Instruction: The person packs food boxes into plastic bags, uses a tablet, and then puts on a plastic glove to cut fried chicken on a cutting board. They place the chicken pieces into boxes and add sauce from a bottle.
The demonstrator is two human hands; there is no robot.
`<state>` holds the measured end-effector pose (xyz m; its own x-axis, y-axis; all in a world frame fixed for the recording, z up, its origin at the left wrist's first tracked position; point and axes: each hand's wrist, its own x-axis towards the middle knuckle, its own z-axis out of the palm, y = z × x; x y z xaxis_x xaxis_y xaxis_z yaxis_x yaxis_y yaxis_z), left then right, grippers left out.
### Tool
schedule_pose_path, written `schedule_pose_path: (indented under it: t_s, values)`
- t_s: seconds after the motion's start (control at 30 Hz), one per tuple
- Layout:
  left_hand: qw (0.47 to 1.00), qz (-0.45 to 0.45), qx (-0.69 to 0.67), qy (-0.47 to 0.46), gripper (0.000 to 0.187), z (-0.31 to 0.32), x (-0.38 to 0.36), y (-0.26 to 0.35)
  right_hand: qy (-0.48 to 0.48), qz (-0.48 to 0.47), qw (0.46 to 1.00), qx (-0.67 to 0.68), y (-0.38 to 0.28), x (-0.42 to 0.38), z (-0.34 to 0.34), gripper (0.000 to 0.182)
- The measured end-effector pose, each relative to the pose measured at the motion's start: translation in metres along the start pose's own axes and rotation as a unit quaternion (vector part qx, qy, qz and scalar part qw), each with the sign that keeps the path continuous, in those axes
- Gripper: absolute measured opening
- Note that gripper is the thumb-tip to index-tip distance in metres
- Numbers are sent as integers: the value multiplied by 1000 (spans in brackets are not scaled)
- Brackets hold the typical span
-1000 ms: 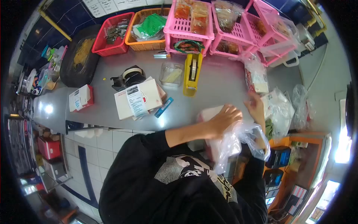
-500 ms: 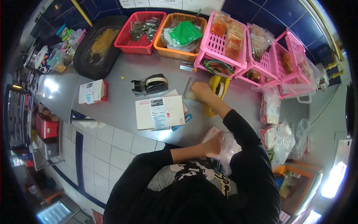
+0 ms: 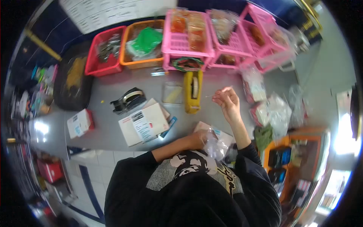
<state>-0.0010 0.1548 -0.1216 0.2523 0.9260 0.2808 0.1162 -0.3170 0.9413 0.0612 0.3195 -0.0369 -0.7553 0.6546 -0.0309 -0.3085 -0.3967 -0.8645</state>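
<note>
My left hand (image 3: pixel 196 139) is closed on a clear plastic bag (image 3: pixel 217 147) at the counter's front edge, beside a white box (image 3: pixel 223 137) that shows partly behind it. Raised over the counter, my right hand (image 3: pixel 227 102) has its fingertips pinched together, with a thin thread-like piece sticking out to the left; what it is, I cannot make out. A small clear container (image 3: pixel 172 92) with something pale inside lies left of the yellow tape dispenser (image 3: pixel 193 92). Further left are a white box with a printed label (image 3: pixel 144 124) and a black tape dispenser (image 3: pixel 128 100).
Red (image 3: pixel 104 51) and orange baskets (image 3: pixel 141 45), a black tub (image 3: pixel 73 81) and pink racks (image 3: pixel 189 38) line the back. A smaller labelled box (image 3: pixel 80 123) is at left. Bagged boxes (image 3: pixel 255 85) stand at right. A blue object (image 3: pixel 168 127) lies by the labelled box.
My right hand has left the small clear container and moved right, past the yellow dispenser, with its fingertips now raised. My left hand stays at the bag. The camera view has shifted.
</note>
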Motion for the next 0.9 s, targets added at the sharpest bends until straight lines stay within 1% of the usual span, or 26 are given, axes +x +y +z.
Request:
schedule_pose_path:
  t_s: [0.03, 0.1, 0.13, 0.17, 0.2, 0.23, 0.27, 0.3, 0.37, 0.43, 0.5, 0.57, 0.6, 0.63, 0.7, 0.73, 0.77, 0.83, 0.87, 0.9]
  values:
    - [1000, 4, -10, -27, 27, 3, 1, -1, 26, -12, 1000, 1, -8, -20, -10, 7]
    - [998, -31, 47, 10, 17, 7, 5, -2, 94, -51, 994, 33, -17, -58, -27, 6]
    - [999, -28, 40, -15, 17, 6, 9, -1, 127, -56, 990, 13, -18, -75, -35, 7]
    - [989, 26, 148, 11, 17, 5, 12, 1, 148, -63, 987, 17, -15, -92, -44, 7]
    - [963, 81, 252, 40, 18, 3, 15, 5, 167, -48, 984, -28, -7, -110, -53, 7]
    - [966, 81, 245, 22, 18, 2, 19, 12, 184, -28, 980, -71, 3, -127, -60, 9]
    - [950, 113, 280, 74, 19, -1, 24, 20, 189, -9, 980, -62, 17, -143, -66, 8]
    - [929, 144, 315, 128, 20, -2, 28, 24, 200, -12, 978, -55, 31, -154, -67, 8]
    - [942, 137, 288, 102, 22, 1, 26, 19, 168, 21, 977, -126, 55, -169, -63, 6]
    - [984, 5, 170, 49, 23, 3, 23, 18, 161, 14, 982, -102, 66, -170, -61, 7]
    - [986, -10, 166, 26, 24, 1, 25, 19, 151, 4, 985, -78, 67, -170, -64, 7]
    - [964, -39, 265, 6, 25, 3, 28, 24, 122, 17, 989, -83, 64, -173, -68, 11]
    - [973, -77, 215, 26, 25, 3, 40, 45, 142, -13, 961, -236, 63, -175, -66, 14]
    - [973, -79, 216, 25, 25, 4, 44, 49, 141, -14, 962, -234, 69, -176, -65, 14]
    - [976, -58, 194, 78, 24, 3, 48, 53, 213, -22, 971, -103, 82, -173, -59, 15]
    - [972, -146, 183, 16, 21, -1, 51, 45, 190, -85, 962, -178, 83, -176, -58, 12]
    - [971, -148, 186, 18, 21, -3, 54, 43, 186, -85, 963, -175, 85, -179, -55, 12]
    - [970, -164, 179, -3, 19, -6, 59, 45, 187, -183, 930, -258, 84, -181, -41, 11]
    - [957, -197, 215, -6, 14, -9, 59, 40, 179, -202, 936, -224, 84, -180, -37, 10]
    - [956, -197, 217, -5, 14, -10, 61, 43, 177, -204, 937, -223, 78, -179, -33, 10]
